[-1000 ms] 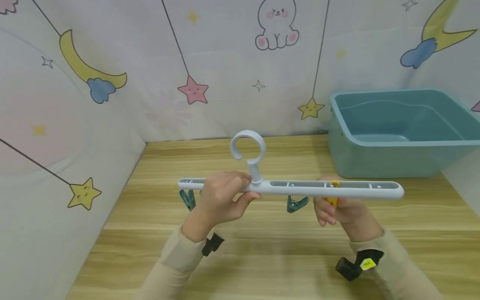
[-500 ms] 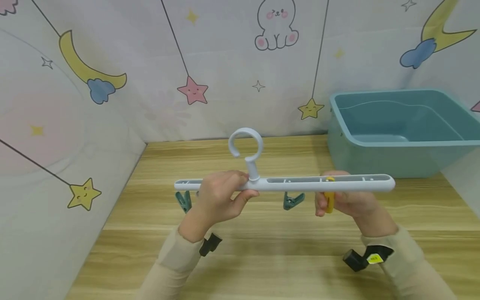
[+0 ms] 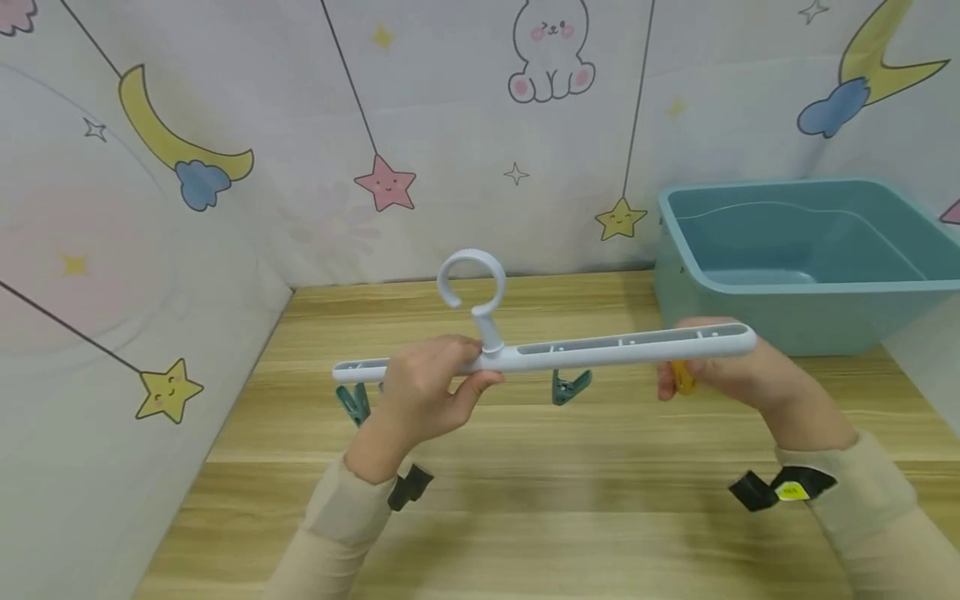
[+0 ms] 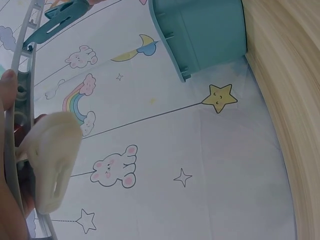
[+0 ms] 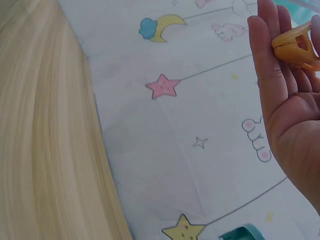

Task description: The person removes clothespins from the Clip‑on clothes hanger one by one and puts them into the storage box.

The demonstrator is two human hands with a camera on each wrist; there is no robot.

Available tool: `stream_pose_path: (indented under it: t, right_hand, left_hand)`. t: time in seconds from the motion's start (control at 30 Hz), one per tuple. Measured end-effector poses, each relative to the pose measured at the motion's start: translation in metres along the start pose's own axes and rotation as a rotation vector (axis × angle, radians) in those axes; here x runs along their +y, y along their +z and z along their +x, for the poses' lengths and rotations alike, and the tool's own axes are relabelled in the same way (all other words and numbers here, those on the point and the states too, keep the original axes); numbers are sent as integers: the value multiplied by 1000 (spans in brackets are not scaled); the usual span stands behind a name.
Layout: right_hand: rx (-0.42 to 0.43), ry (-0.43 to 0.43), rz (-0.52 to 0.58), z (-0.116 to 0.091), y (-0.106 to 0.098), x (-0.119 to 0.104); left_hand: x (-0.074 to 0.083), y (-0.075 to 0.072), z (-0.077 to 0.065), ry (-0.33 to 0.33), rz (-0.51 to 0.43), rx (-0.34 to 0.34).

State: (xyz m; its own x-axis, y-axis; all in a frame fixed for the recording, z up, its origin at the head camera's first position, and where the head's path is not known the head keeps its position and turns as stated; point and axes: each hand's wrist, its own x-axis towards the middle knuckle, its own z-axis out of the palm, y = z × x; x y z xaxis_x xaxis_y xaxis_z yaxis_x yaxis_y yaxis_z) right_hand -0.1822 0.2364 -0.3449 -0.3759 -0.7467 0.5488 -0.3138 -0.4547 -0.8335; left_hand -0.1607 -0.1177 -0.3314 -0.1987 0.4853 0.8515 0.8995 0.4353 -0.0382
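Observation:
A white clip hanger with a ring-shaped hook is held up over the table. My left hand grips its bar just left of the hook. Green clips hang under the bar, one right of the hook and another near the left end. A cream clip shows close up in the left wrist view, by the left hand. Behind the bar's right end, my right hand pinches a yellow clip. In the right wrist view this yellow clip lies between thumb and fingers, away from the bar.
A teal plastic bin stands at the back right of the wood-grain table. A white cloth printed with stars, moons and a bear forms the back and left walls.
My right hand has moved right and slightly up with the yellow clip, whose loop no longer shows over the bar. The hanger has shifted left, its right end rising.

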Motion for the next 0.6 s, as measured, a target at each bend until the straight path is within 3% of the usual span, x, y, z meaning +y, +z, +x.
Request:
stream_pose_path:
  t: [0.07, 0.13, 0.27, 0.33, 0.4, 0.6]
  right_hand:
    - [69, 60, 7, -7, -9, -9]
    - [184, 141, -95, -15, -17, -19]
    - [422, 392, -439, -25, -29, -38]
    - [488, 488, -589, -26, -36, -45]
    - [529, 548, -687, -27, -42, -52]
    - [678, 608, -772, -25, -60, -64]
  left_hand:
    - [-1, 0, -1, 0, 0, -8]
    - [-1, 0, -2, 0, 3, -19]
    - [-3, 0, -4, -2, 8, -37]
    - [-3, 0, -5, -5, 10, -41]
    - [-4, 1, -5, -4, 12, -42]
    - [-4, 2, -7, -7, 27, -39]
